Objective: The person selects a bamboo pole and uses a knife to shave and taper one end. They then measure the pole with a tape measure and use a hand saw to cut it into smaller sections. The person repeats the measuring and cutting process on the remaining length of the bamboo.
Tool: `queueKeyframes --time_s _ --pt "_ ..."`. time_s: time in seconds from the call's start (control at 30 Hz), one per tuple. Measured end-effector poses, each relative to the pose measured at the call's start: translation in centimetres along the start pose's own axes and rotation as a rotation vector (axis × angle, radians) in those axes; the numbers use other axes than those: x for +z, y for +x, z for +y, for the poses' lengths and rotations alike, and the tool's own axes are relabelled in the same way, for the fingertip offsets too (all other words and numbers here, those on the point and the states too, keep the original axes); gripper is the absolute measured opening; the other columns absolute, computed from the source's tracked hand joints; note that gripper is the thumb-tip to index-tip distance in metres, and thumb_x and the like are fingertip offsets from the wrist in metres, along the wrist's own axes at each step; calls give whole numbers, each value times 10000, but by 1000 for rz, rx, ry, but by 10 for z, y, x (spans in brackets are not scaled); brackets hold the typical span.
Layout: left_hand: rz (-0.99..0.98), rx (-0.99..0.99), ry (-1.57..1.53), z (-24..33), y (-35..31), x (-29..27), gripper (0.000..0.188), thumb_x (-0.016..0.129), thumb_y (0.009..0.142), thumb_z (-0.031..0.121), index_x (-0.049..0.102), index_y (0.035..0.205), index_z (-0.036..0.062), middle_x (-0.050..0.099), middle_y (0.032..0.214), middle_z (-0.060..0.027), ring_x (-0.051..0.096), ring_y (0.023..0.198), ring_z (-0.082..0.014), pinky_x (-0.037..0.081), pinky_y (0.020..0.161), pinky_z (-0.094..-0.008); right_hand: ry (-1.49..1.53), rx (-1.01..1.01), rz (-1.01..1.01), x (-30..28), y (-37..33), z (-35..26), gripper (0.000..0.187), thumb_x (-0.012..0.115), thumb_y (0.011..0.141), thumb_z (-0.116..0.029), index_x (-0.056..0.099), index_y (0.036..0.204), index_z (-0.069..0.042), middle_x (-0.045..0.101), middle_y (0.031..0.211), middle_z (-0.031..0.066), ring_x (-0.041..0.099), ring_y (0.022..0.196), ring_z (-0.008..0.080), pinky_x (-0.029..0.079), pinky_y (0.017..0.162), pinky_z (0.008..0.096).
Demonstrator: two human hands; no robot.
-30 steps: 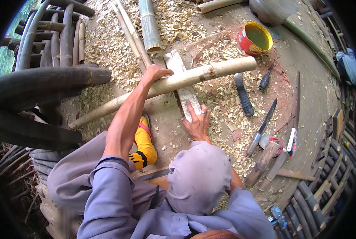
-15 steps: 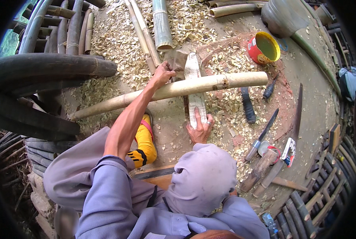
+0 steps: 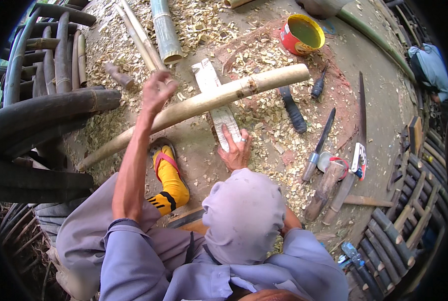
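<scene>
My left hand (image 3: 158, 90) is above the wood chips, smeared by motion, so its fingers cannot be made out. Just left of it is a short brown wooden piece (image 3: 119, 76); whether the hand touches it I cannot tell. My right hand (image 3: 236, 150) grips the near end of a whitish, flat wooden board (image 3: 225, 123), index finger stretched along its top and a ring on one finger. A pale bamboo pole (image 3: 209, 102) crosses over the board, slanting from low left to upper right.
A red and yellow bucket (image 3: 301, 35) of greenish liquid stands at the back right. A knife (image 3: 320, 143), a black-wrapped tool (image 3: 293, 110), a saw (image 3: 362, 100) and a log (image 3: 327, 190) lie at right. Thick dark bamboo (image 3: 53, 103) juts in at left.
My left hand has swung left, away from the board. The grey-brown flat thing seen by it is gone from there, and a brown wooden piece now shows at left. The view has shifted.
</scene>
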State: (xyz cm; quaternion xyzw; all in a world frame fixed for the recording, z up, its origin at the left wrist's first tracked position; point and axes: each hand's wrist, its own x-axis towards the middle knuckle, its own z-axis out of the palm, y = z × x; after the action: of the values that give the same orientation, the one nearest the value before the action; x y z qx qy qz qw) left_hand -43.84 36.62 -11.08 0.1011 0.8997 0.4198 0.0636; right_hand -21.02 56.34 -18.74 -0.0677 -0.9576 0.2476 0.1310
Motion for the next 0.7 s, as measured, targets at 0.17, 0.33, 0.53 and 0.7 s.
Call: queueKeyframes --time_s 0.17,0.33,0.53,0.7 --pt "-238 109 615 2 -38 39 627 806 624 312 513 1131 86 619 1019 -151 613 952 -330 492 789 -445 46 5 -44 12 14 -8 752 772 630 -235 514 1335 -206 347 1119 219 398 963 356 404 805 470" --pt "-293 -22 677 7 -27 36 510 795 602 294 521 974 79 635 860 -147 636 814 -342 505 700 -455 146 -4 -134 -5 21 1 721 757 710 -317 475 1357 -170 431 1128 204 451 1017 330 444 840 446" --pt "-291 -12 619 -5 -31 32 588 772 583 281 553 1099 105 653 898 -154 629 835 -364 501 728 -454 80 328 177 -158 6 108 451 656 747 24 546 1184 26 546 1135 158 543 1055 271 433 952 348" --pt "-268 34 642 1 -31 34 597 782 608 306 499 1095 110 579 1049 -116 567 1003 -313 458 835 -457 -565 488 232 -266 -74 262 533 615 702 -9 537 1229 -15 526 1146 205 521 1057 380 415 934 448"
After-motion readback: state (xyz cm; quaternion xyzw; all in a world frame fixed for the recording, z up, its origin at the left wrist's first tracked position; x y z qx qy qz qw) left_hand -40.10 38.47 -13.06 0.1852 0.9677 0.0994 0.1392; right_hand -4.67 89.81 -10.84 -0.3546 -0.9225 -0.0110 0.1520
